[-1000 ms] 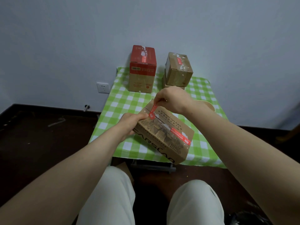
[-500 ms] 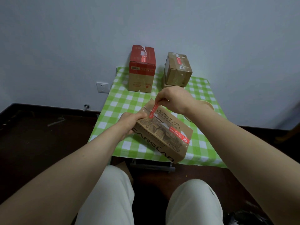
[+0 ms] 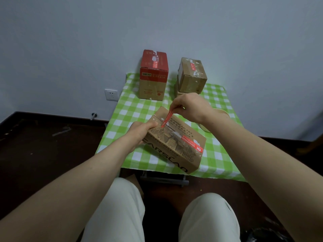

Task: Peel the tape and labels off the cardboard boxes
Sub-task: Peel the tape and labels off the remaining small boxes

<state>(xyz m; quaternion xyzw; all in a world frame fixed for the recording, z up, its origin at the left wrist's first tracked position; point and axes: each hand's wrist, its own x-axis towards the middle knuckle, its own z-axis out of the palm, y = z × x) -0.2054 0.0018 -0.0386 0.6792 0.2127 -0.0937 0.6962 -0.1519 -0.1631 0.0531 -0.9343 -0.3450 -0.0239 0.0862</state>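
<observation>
L hand (image 3: 142, 132) grips the far-left end of the printed cardboard box (image 3: 174, 151), fingers curled over the corner, holding it tilted over the green-checked tablecloth (image 3: 122, 112); can't tell if the box's low near-right end rests on the cloth. The box's long axis runs diagonally from the L hand down to the near-right, passing under the R forearm. The red tape strip (image 3: 167, 117) follows that same axis along the top face. Its lifted end stands up just right of the L hand's fingers and rises to the R hand (image 3: 190, 107), which pinches it btwn thumb & fingertips right above the box's L-hand end, other fingers curled in. The stuck part of the tape (image 3: 192, 143) lies flat further along, toward the near-right corner, below the R wrist. So the unpeeled length lies on the R-hand side & nearer the body. I'd judge the pull must travel along the axis toward that corner while the L hand braces the opposite end. Risk: thin strip snaps or rips the paper. Beyond both hands, by the wall: red-topped box (image 3: 153, 75) & plain brown box (image 3: 192, 75), both w/ tape on.
</observation>
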